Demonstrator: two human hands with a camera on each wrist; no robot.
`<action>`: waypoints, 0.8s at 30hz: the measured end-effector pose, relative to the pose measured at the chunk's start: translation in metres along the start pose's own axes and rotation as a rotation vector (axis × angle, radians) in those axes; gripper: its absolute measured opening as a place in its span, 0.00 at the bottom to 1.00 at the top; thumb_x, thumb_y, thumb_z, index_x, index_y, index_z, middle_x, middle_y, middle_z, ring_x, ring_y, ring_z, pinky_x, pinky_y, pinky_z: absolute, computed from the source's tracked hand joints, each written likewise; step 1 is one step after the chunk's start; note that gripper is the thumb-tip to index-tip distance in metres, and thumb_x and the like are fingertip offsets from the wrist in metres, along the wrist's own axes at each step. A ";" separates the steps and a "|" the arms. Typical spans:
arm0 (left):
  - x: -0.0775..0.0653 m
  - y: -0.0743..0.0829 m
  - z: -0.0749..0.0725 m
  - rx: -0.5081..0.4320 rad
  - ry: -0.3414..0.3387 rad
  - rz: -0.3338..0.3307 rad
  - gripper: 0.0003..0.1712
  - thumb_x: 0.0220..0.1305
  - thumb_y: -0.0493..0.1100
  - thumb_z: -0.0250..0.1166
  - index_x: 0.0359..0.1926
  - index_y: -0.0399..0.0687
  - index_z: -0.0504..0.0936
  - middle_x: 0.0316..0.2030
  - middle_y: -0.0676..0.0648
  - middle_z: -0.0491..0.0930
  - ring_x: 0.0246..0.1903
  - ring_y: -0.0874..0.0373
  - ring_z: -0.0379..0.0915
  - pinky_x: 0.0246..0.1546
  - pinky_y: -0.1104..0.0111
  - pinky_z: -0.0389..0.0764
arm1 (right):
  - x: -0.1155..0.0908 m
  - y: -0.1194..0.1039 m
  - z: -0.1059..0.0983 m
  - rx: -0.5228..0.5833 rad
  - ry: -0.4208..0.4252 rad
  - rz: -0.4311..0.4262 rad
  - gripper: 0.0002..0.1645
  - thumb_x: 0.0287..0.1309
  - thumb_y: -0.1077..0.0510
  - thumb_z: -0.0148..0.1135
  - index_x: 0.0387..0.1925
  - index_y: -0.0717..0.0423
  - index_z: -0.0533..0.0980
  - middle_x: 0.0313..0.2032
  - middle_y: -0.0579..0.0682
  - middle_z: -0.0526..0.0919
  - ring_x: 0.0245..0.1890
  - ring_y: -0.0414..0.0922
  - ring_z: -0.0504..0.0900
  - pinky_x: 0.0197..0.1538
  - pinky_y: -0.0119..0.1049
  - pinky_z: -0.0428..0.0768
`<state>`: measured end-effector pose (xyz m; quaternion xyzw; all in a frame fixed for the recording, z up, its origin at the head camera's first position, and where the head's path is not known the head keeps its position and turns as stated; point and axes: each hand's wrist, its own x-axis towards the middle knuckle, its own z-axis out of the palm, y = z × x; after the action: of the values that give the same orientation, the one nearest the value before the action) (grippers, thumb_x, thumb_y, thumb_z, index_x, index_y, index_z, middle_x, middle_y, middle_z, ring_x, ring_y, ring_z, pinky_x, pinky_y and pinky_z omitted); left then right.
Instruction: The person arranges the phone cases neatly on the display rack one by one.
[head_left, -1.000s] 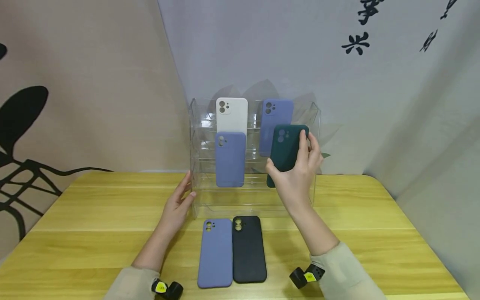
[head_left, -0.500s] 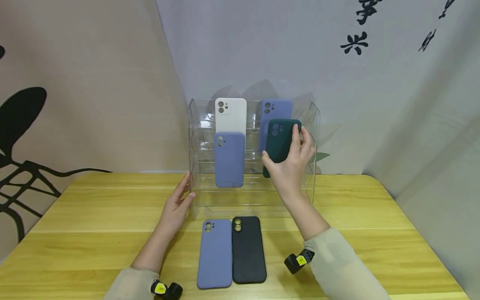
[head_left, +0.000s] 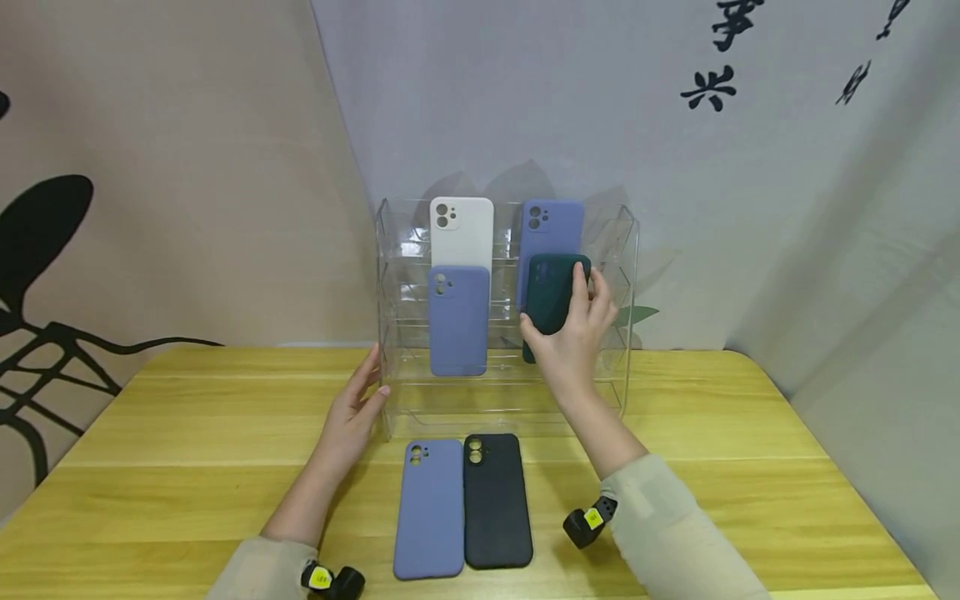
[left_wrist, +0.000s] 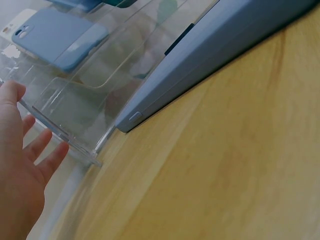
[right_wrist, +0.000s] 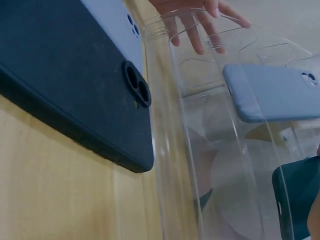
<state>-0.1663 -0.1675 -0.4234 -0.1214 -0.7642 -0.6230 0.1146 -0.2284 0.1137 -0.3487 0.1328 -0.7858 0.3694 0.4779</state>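
My right hand (head_left: 576, 342) pinches a dark green phone case (head_left: 550, 292) by its sides, thumb at the left edge and fingers at the upper right. The case's bottom overlaps a middle tier of the clear acrylic display rack (head_left: 450, 408), in front of a purple phone case (head_left: 551, 225) on the tier behind. With fingers straight and spread, my left hand (left_wrist: 22, 165) touches the rack's left side panel. On the rack's left half stand a white phone case (head_left: 462, 233) and, lower in front, a second purple phone case (head_left: 459, 321).
Flat on the wooden table (head_left: 712, 467), before the rack, lie another purple phone case (head_left: 430, 508) and a black phone case (head_left: 498, 500), side by side. A pale curtain (head_left: 525, 100) hangs close behind the rack.
My right hand has carried the green case leftward, first up, then down against the rack's right half. The left hand stays at the rack's side.
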 end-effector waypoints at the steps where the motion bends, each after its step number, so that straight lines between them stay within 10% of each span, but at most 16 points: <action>1: 0.000 0.000 0.000 0.000 -0.001 0.001 0.35 0.71 0.33 0.52 0.75 0.53 0.52 0.71 0.42 0.55 0.64 0.41 0.57 0.63 0.48 0.63 | -0.001 0.000 0.000 0.000 -0.002 0.000 0.52 0.43 0.61 0.76 0.69 0.62 0.59 0.65 0.61 0.56 0.53 0.60 0.60 0.51 0.53 0.70; 24: -0.001 0.000 -0.001 0.005 0.006 0.008 0.34 0.71 0.34 0.53 0.74 0.54 0.54 0.70 0.42 0.58 0.63 0.44 0.59 0.62 0.49 0.65 | -0.016 0.000 0.003 -0.037 -0.079 0.088 0.55 0.45 0.57 0.76 0.71 0.59 0.56 0.66 0.63 0.53 0.56 0.59 0.59 0.53 0.53 0.70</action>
<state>-0.1651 -0.1682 -0.4233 -0.1223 -0.7649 -0.6210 0.1199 -0.2217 0.1094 -0.3629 0.1037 -0.8159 0.3697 0.4322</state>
